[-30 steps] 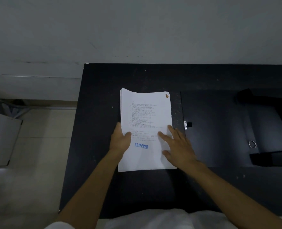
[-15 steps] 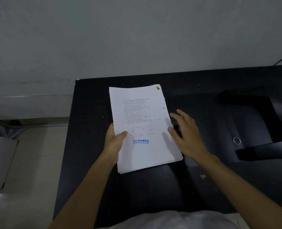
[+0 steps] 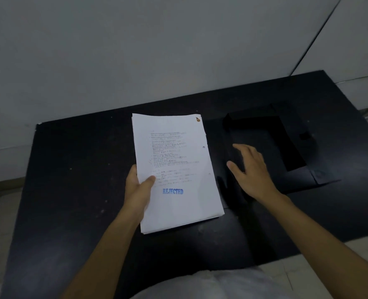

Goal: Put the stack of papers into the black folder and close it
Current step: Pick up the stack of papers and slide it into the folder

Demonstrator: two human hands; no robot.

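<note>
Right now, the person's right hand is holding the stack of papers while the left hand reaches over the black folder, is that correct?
Not quite: the hands are swapped. In the head view, the left hand is holding the stack of papers while the right hand reaches over the black folder.

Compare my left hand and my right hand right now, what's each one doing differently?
The left hand pinches the stack of papers at its left edge, thumb on top; the right hand holds nothing. The left hand's fingers curl under the sheets in a grip; the right hand's fingers are spread open, palm down, over the black folder. Both reach forward over the black table.
</note>
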